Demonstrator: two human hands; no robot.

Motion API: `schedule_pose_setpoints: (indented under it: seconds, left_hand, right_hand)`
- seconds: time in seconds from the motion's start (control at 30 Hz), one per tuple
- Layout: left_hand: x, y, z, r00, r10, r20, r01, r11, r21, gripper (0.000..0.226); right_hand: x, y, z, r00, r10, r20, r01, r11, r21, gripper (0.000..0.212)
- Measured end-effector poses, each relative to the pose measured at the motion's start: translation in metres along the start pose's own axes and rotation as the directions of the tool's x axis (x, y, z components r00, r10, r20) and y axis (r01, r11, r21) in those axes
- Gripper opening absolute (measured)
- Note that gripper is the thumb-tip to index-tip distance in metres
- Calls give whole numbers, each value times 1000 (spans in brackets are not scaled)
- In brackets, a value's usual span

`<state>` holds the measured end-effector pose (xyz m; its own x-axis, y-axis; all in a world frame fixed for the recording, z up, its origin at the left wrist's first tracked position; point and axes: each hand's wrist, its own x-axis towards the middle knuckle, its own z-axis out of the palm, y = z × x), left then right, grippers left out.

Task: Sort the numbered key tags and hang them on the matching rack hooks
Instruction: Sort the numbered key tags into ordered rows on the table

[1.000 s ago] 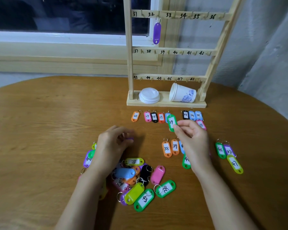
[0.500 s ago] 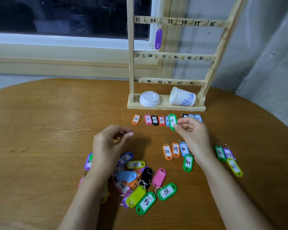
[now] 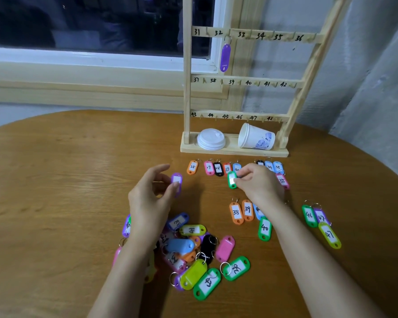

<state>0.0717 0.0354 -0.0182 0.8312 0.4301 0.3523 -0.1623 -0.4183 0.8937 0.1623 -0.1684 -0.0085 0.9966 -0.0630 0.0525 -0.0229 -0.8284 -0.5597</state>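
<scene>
A wooden rack with hooks numbered 31 to 48 stands at the back; one purple tag hangs near hook 32. My left hand pinches a small purple tag above the table. My right hand holds a green tag just below a sorted row of tags in front of the rack. A loose pile of mixed tags lies under my left forearm. Tags 38, 39 and a green 40 lie in a second row.
A stack of white lids and a tipped paper cup rest on the rack's base. Tags 46 and 47 lie at the right. The round wooden table ends near a window sill and a grey wall.
My left hand rose from the pile and now shows a purple tag in its fingers. My right hand carried the green tag up to the front row, then drew it slightly down.
</scene>
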Motion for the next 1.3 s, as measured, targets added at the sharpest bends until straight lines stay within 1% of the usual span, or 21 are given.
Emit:
schedule_pose_setpoints:
  seconds: [0.1,0.17,0.2,0.27,0.37,0.43,0.57,0.67,0.8,0.9,0.97,1.07,1.13,1.2,1.3]
  left_hand:
    - [0,2,-1,1000,-28,-3,28,1000,-1,28]
    - [0,3,-2,999,-39,6,39,999,-16,21]
    - [0,4,-2,999,-47,12,47,998,-35,18]
    - [0,5,-2,997,-69,27,71,993,-92,17]
    - [-1,7,-1,990,-119,71,131,971,-201,20]
    - [-3,8,0,984,-133,119,158,958,-240,20]
    - [-5,11,1,971,-125,205,178,947,-266,21]
    - [-6,11,2,952,-132,277,212,936,-281,15]
    - [-7,8,3,937,-119,327,203,951,-233,14]
    - [-6,8,1,954,-122,273,186,957,-224,14]
    - [-5,9,0,971,-96,217,134,977,-168,14]
    - [-4,9,-5,985,-8,172,8,1000,1,13]
    - [-5,8,-11,978,50,200,-73,991,109,15]
    - [-8,7,-17,962,95,254,-144,972,183,17]
    - [-13,9,-22,933,119,339,-223,932,287,17]
  right_hand:
    - [-5,-2,-6,999,-40,-11,40,999,-24,17]
    - [-11,-4,-11,996,-80,-37,79,997,-4,20]
    - [-16,-5,-12,993,-107,-45,108,994,29,18]
    - [-28,-7,-11,982,-179,-52,185,970,158,11]
    - [-50,-15,0,962,-273,-33,264,886,381,7]
    - [-63,-20,11,950,-311,-34,289,830,477,8]
    - [-74,-24,24,942,-335,-23,293,787,543,7]
    - [-74,-24,24,940,-341,-26,298,781,549,8]
    - [-75,-25,23,940,-341,-16,292,778,557,8]
    - [-75,-23,20,950,-307,-55,279,757,591,16]
    - [-73,-19,16,960,-269,-83,261,739,621,17]
    - [-70,-11,11,970,-225,-96,234,741,630,11]
    - [-69,-7,8,975,-196,-105,217,739,638,9]
    - [-68,-6,7,979,-171,-110,201,724,660,10]
    - [-68,-7,7,979,-174,-107,201,723,661,11]
